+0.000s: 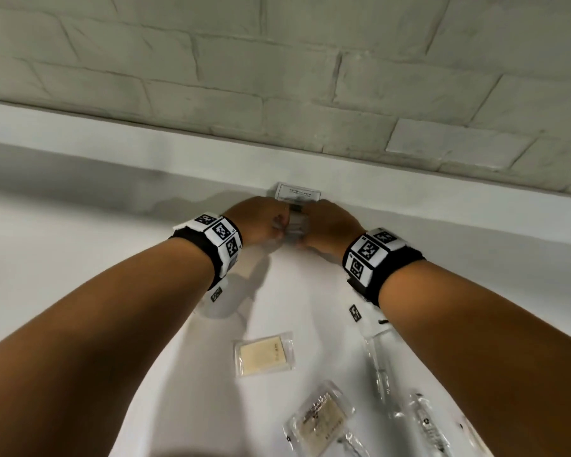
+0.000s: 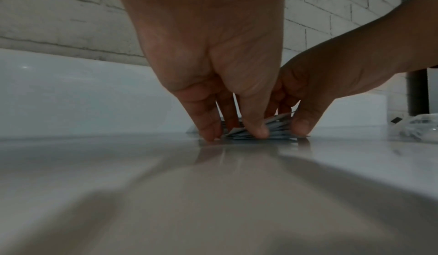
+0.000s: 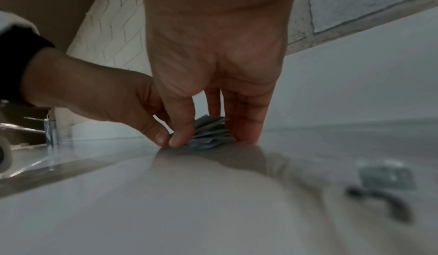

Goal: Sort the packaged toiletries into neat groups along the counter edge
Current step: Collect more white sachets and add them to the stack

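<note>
A small stack of flat grey-blue sachets [image 1: 295, 227] lies at the back of the white counter [image 1: 112, 258], close to the raised ledge. My left hand [image 1: 264, 222] grips the stack's left side, thumb [image 2: 257, 130] against its near edge and fingertips [image 2: 208, 133] down on the counter. From the other side my right hand [image 1: 325, 227] pinches the stack [image 3: 211, 132] between thumb [image 3: 180, 137] and fingers [image 3: 246, 129]. A white labelled sachet [image 1: 299, 192] pokes out behind the hands, against the ledge.
Nearer to me lie a wrapped cream soap bar [image 1: 264, 354], a second soap packet [image 1: 320, 420] and clear-wrapped long items [image 1: 381, 371] under my right forearm. A grey brick wall [image 1: 277, 77] rises behind the ledge. Metal fittings [image 3: 26, 126] stand off to the left.
</note>
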The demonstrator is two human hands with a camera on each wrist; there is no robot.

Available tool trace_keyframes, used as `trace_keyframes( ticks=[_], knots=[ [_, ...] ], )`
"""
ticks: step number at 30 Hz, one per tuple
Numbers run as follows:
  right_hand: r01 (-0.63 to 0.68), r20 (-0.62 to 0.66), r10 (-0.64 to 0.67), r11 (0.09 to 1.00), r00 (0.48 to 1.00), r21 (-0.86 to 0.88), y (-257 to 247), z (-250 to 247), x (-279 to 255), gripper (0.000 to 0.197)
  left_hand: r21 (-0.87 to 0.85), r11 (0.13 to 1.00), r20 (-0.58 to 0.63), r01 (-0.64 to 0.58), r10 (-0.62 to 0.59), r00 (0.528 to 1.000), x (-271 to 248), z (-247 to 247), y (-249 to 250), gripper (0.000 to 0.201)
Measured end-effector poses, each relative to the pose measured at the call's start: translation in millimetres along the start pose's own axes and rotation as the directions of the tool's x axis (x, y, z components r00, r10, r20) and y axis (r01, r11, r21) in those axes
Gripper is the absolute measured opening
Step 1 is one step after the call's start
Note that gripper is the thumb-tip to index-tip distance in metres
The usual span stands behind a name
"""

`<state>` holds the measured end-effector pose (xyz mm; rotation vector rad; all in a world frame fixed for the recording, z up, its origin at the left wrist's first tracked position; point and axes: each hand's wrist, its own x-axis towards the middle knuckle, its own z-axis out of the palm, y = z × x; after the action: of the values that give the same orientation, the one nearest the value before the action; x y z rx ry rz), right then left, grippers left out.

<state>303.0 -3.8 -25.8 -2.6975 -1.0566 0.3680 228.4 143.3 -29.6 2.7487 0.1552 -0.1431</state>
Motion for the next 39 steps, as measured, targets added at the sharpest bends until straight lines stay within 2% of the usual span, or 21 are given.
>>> trace_keyframes(
  ticks=[2,5,16,20,26,33,39],
  knots=[
    [0.042,-0.022,-0.041,0.999,0.999,0.022,4,-1,-3,0.040,-0.029,0.999,-0.030,0.017,-0.018,0.999,2,3,-4,0.017],
    [0.072,-0.029,-0.074,0.994,0.997,-0.088,6,-2,-5,0.022,-0.072,0.997,-0.054,0.028,-0.032,0.998,2,4,-4,0.021],
    [0.083,0.029,-0.078,0.962,0.996,-0.258,-2,0,-4,0.027,0.016,1.000,-0.009,0.002,-0.002,1.000,6,3,7,0.022],
    [0.089,-0.002,-0.091,0.974,0.996,-0.210,0,2,-4,0.027,0.031,0.999,0.008,-0.027,0.027,1.000,9,1,7,0.023],
    [0.033,-0.031,-0.035,0.997,0.999,-0.069,5,2,-4,0.040,0.036,0.999,0.059,-0.027,0.024,0.998,10,-3,9,0.037],
    [0.003,-0.017,-0.004,0.999,1.000,-0.044,9,2,-3,0.047,0.010,1.000,0.051,0.000,-0.001,0.999,13,-2,4,0.038],
    [-0.006,-0.009,0.006,1.000,1.000,0.008,12,3,-2,0.054,-0.025,1.000,0.060,0.009,-0.008,0.998,11,-2,3,0.049]
  ],
)
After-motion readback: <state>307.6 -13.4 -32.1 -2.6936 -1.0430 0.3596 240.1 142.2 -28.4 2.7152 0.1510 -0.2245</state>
